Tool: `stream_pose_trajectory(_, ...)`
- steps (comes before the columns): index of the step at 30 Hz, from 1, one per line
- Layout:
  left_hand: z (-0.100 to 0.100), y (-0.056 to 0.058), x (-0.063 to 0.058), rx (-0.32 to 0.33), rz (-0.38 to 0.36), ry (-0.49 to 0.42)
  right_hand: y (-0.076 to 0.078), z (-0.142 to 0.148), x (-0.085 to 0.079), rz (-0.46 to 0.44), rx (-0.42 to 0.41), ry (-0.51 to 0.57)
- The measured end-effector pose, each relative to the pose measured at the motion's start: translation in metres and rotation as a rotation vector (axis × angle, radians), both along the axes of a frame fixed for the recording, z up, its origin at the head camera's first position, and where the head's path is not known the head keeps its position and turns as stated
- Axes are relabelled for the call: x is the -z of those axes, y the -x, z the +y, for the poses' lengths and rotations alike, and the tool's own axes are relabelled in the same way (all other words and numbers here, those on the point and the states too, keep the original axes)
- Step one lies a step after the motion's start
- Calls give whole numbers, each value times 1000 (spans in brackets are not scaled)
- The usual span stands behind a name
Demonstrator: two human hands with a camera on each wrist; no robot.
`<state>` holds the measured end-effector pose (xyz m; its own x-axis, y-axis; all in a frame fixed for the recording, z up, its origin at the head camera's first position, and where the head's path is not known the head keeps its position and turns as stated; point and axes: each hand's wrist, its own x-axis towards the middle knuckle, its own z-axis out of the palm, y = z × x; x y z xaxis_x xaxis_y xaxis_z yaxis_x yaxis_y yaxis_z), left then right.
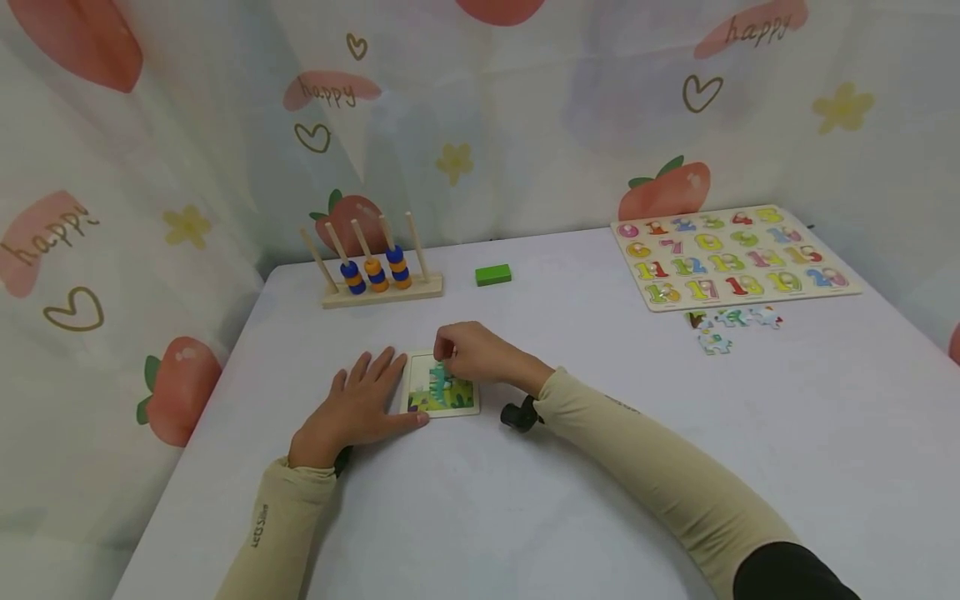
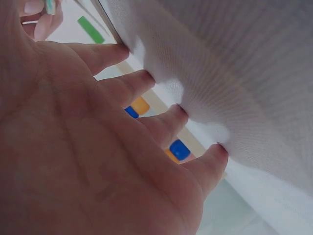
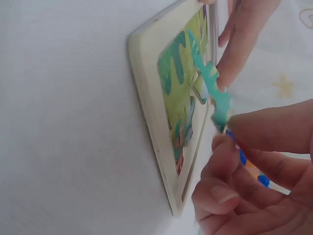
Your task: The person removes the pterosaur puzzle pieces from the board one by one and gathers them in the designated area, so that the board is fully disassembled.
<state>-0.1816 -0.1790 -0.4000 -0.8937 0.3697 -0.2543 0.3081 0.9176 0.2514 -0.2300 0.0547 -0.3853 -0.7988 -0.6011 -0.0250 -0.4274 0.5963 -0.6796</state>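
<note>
Jigsaw piece, teal and thin, tilts over the puzzle tray, one end pinched by the right hand between thumb and fingertip; whether its other end touches is unclear. The left hand lies with fingers spread, thumb at the tray's near left corner. The piece looks light and stiff, perhaps fragile at narrow tabs; its edges should offer the best hold.

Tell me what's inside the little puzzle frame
Green leafy pieces line the near side of the puzzle frame. Its upper right corner is hidden in the head view by the right hand, which pinches a teal piece.
</note>
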Motion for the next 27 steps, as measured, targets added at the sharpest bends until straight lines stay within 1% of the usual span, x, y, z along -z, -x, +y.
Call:
stream_pose_trajectory(6,1,0,0,-6,-6,5,-2,2,2,-19,25,81)
stream_pose_trajectory(13,1,0,0,-13,-9,13,-6,10,-2,-62,87,143)
stream_pose_trajectory(17,2,0,1,-17,-11,27,-7,21,-3,-66,106,160)
stream_pose_trajectory(20,3,0,0,-22,-16,29,-10,33,-6,-52,128,161)
stream_pose_trajectory(23,3,0,0,-28,-19,29,-12,47,-8,-36,157,165)
stream_pose_trajectory(27,3,-1,1,-22,-9,23,-15,66,-11,-40,203,186)
